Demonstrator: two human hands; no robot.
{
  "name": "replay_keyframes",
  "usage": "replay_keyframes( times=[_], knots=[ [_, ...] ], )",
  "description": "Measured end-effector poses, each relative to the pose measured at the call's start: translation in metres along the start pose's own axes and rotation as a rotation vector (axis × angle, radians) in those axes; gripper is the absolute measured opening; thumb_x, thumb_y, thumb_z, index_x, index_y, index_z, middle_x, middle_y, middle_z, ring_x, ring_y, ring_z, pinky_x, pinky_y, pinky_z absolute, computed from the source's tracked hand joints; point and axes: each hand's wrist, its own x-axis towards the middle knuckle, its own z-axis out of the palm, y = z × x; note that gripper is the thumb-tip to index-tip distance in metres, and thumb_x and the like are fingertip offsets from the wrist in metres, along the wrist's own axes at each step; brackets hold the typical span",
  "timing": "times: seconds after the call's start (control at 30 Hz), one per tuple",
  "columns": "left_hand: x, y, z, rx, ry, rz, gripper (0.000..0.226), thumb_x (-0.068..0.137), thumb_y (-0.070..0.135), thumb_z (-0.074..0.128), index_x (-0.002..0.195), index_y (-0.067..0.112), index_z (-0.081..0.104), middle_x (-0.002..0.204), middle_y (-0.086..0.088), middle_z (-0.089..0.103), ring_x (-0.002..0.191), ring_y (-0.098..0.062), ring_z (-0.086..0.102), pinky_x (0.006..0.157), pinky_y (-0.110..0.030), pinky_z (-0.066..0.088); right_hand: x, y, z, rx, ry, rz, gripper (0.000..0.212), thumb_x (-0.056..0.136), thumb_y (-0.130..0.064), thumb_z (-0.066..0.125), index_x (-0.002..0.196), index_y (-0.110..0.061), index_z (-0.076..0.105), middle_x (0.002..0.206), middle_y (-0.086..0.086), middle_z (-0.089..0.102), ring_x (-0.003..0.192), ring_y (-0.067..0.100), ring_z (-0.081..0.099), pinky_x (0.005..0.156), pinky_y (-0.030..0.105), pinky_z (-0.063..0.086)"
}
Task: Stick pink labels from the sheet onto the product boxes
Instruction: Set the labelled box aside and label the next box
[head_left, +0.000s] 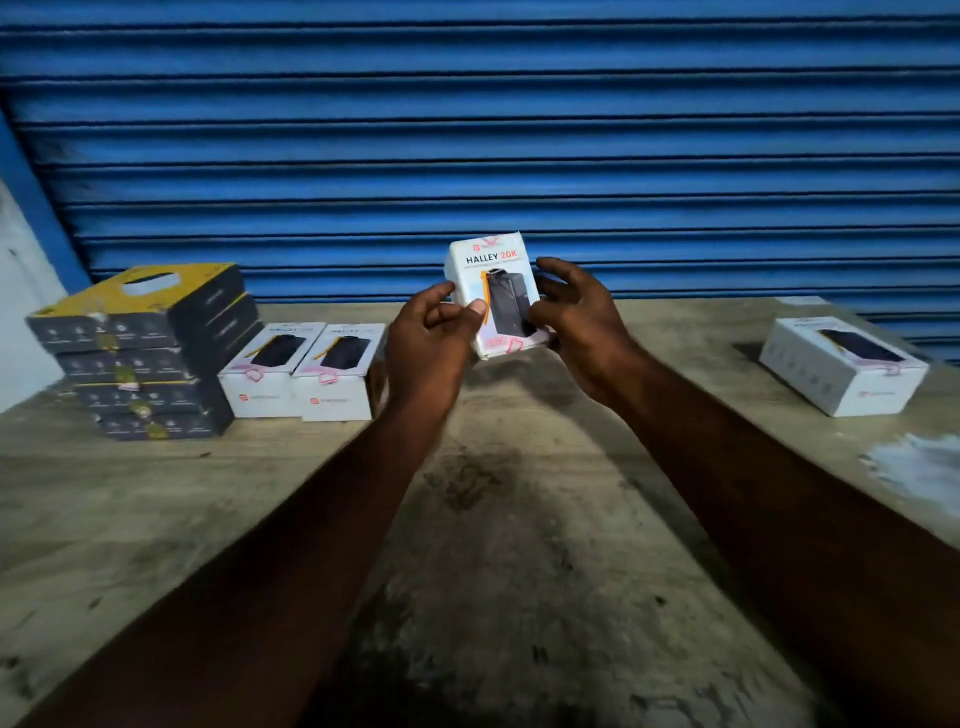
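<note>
Blue shutter (467, 130) backs the bench (519, 519). At its left end stands a stack of dark boxes (150, 353), with two white boxes (262, 374) just beside it. Over the middle, your left hand (431, 338) pinches the held box (498, 291) and your right hand (576, 322) grips its other side. A pink label (511, 345) shows at its lower corner, so pressing looks done. A lone white box (841, 364) lies near the right edge. Next, set the held one down; the sheet is out of view.
</note>
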Motion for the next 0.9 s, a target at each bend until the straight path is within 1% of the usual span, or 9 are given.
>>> replay_keyframes(
  times=[0.07,0.1,0.2,0.3,0.43,0.6,0.7,0.8,0.9],
  knots=[
    [-0.002,-0.003,0.011,0.014,-0.026,0.018,0.037,0.088,0.015,0.074,0.123,0.008,0.063,0.094,-0.006,0.068,0.080,-0.010,0.065,0.070,-0.013,0.053,0.000,0.001,-0.013,-0.028,-0.025,-0.001,0.075,0.065,0.009,0.061,0.137,-0.005,0.047,0.123,0.018,0.066,0.085,0.025,0.066,0.055,0.025,0.051],
    [-0.002,-0.006,0.015,0.024,-0.049,0.016,0.038,0.087,0.017,0.075,0.122,0.010,0.063,0.091,-0.004,0.068,0.079,-0.010,0.066,0.075,-0.018,0.055,-0.001,0.001,-0.020,-0.056,-0.035,-0.001,0.075,0.068,0.013,0.060,0.139,-0.006,0.046,0.124,0.018,0.066,0.083,0.024,0.066,0.053,0.025,0.052],
    [-0.001,-0.014,0.022,0.049,-0.117,0.013,0.041,0.075,0.030,0.079,0.112,0.021,0.063,0.086,-0.003,0.067,0.082,-0.018,0.069,0.087,-0.043,0.059,-0.002,0.002,-0.040,-0.108,-0.074,-0.013,0.090,0.060,0.011,0.061,0.144,-0.015,0.042,0.129,0.015,0.065,0.091,0.023,0.068,0.060,0.033,0.055],
    [0.000,-0.018,0.027,0.068,-0.151,0.018,0.047,0.071,0.036,0.078,0.111,0.018,0.061,0.103,-0.005,0.069,0.100,-0.028,0.069,0.092,-0.050,0.057,-0.002,0.000,-0.050,-0.161,-0.132,-0.058,0.096,0.059,0.010,0.065,0.147,-0.020,0.039,0.134,0.013,0.060,0.103,0.023,0.067,0.067,0.040,0.056],
    [0.000,-0.020,0.026,0.095,-0.177,0.045,0.057,0.067,0.049,0.078,0.111,0.021,0.055,0.121,-0.002,0.066,0.112,-0.017,0.065,0.097,-0.043,0.055,-0.005,-0.003,-0.051,-0.269,-0.175,-0.147,0.093,0.062,0.006,0.070,0.143,-0.027,0.041,0.132,0.009,0.059,0.112,0.019,0.064,0.064,0.034,0.058],
    [-0.003,-0.026,0.017,0.163,-0.184,0.188,0.054,0.083,0.021,0.078,0.126,0.017,0.044,0.121,0.010,0.058,0.104,0.012,0.059,0.087,-0.010,0.049,-0.012,0.002,-0.050,-0.344,-0.239,-0.203,0.094,0.073,0.015,0.070,0.149,-0.027,0.035,0.133,0.005,0.055,0.118,0.017,0.060,0.065,0.036,0.061],
    [0.002,-0.023,0.014,0.138,-0.158,0.249,0.058,0.081,0.025,0.074,0.129,0.023,0.043,0.122,0.011,0.058,0.107,0.004,0.062,0.089,-0.017,0.053,-0.014,0.005,-0.046,-0.369,-0.244,-0.236,0.087,0.073,0.012,0.069,0.147,-0.023,0.039,0.132,0.003,0.054,0.116,0.015,0.060,0.070,0.032,0.061],
    [0.000,-0.020,0.010,0.220,-0.134,0.347,0.052,0.082,0.019,0.075,0.129,0.021,0.051,0.129,0.002,0.058,0.110,-0.001,0.062,0.092,-0.022,0.054,-0.013,0.005,-0.041,-0.388,-0.198,-0.329,0.066,0.073,-0.002,0.066,0.134,-0.021,0.050,0.132,0.001,0.055,0.115,0.011,0.059,0.086,0.028,0.056],
    [-0.006,-0.015,0.008,0.291,-0.100,0.449,0.036,0.084,0.012,0.075,0.115,0.025,0.060,0.120,0.001,0.060,0.104,-0.001,0.062,0.088,-0.029,0.056,-0.013,0.008,-0.038,-0.429,-0.160,-0.407,0.047,0.074,-0.006,0.065,0.114,-0.029,0.062,0.128,0.006,0.059,0.115,0.017,0.063,0.089,0.033,0.056]
  ],
)
